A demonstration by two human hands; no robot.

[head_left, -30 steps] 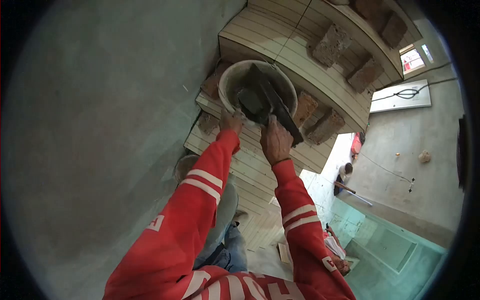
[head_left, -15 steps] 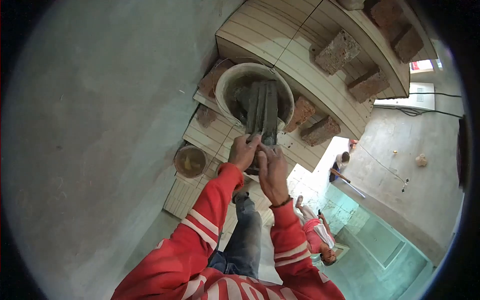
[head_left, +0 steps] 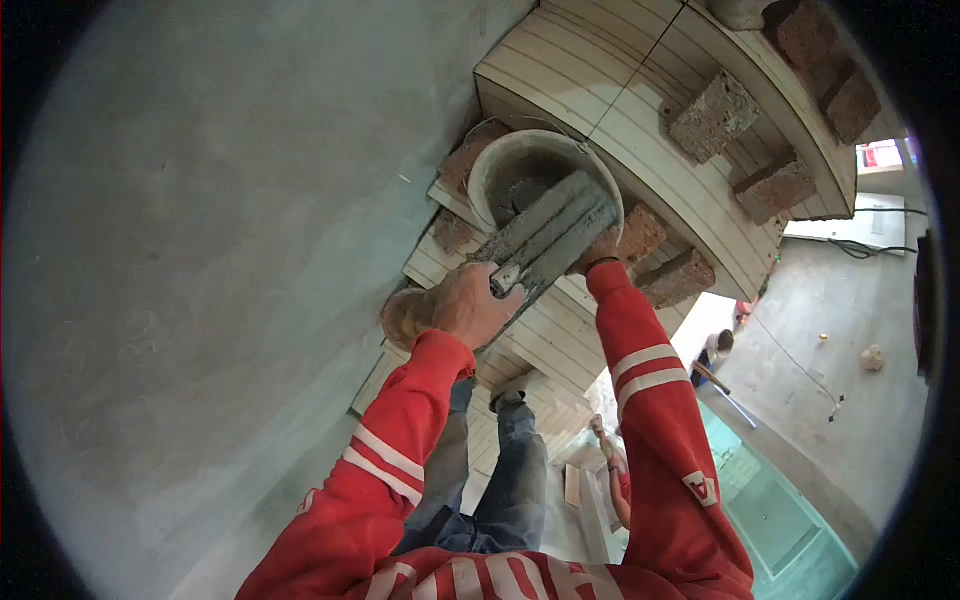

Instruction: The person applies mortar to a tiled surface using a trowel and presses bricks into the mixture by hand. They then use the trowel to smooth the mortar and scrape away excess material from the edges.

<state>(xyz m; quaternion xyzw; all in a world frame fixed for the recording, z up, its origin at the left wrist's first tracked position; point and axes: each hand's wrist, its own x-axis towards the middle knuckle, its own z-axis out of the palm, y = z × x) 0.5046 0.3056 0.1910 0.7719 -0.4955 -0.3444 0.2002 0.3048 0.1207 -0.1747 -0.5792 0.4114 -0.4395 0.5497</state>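
Observation:
A long grey plastering float (head_left: pixel 550 235), coated with wet mortar, lies slanted over the mouth of a mortar-stained bucket (head_left: pixel 490 165). My left hand (head_left: pixel 470 302) is wrapped round the float's handle near its lower end. My right hand (head_left: pixel 597 250) is at the bucket's right side, beside the float's edge; its fingers are mostly hidden behind the float and sleeve. Grey mortar shows inside the bucket. A smaller round container (head_left: pixel 402 318) is partly covered by my left hand.
Tiled steps (head_left: pixel 620 90) curve up to the right, with bricks (head_left: pixel 715 115) on their treads. A grey wall (head_left: pixel 220 220) fills the left. Another person (head_left: pixel 616 470) is below, partly behind my right sleeve. Black cables (head_left: pixel 860 247) cross the far right.
The float has turned from upright to slanted. My right hand has left the handle and moved up to the bucket's right side. The view has shifted, and the other person is now more hidden.

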